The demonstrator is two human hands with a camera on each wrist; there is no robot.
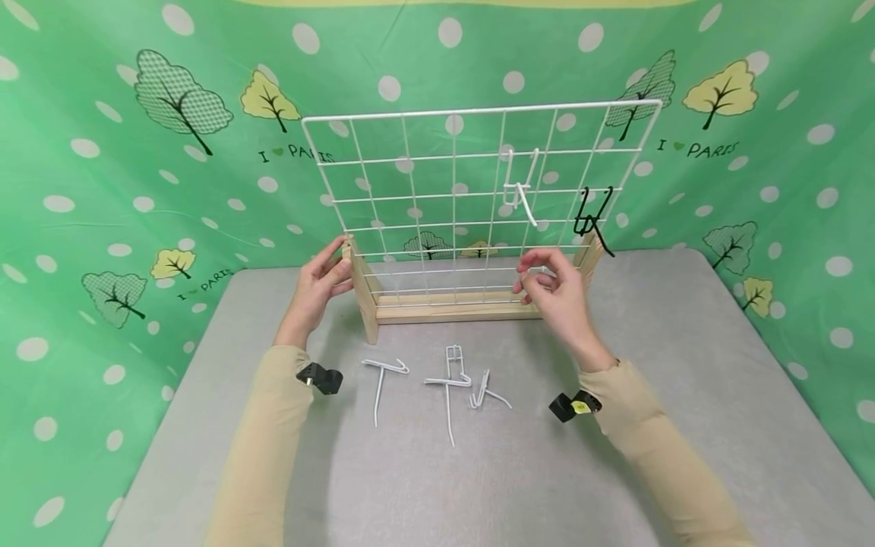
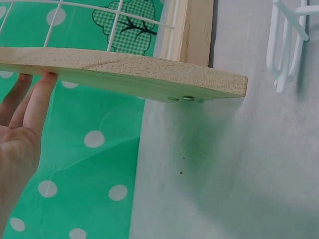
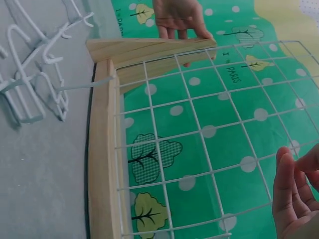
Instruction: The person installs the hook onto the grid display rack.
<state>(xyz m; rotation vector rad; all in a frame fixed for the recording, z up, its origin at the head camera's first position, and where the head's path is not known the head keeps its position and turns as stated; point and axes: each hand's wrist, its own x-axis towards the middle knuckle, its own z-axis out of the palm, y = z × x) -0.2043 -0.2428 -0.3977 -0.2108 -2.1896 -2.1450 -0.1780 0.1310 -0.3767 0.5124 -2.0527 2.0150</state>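
A white wire grid panel (image 1: pixel 431 175) stands upright in a wooden base (image 1: pixel 465 308). My left hand (image 1: pixel 320 287) holds the upper part of the left wooden side panel (image 1: pixel 362 292); in the right wrist view its thumb reaches the top corner and a fingertip shows past the panel. My right hand (image 1: pixel 557 292) hovers before the grid's lower right, its fingers loosely bent and nothing visible between them. Above it, a white double-prong hook (image 1: pixel 522 190) hangs on the grid. To its right hangs a black hook (image 1: pixel 591 220) of like form.
Several white wire hooks lie on the grey tabletop in front of the base: one at left (image 1: pixel 380 372), overlapping ones in the middle (image 1: pixel 449 387), and a smaller one at right (image 1: pixel 487 393). A green dotted cloth (image 1: pixel 205 197) with printed trees hangs behind the table.
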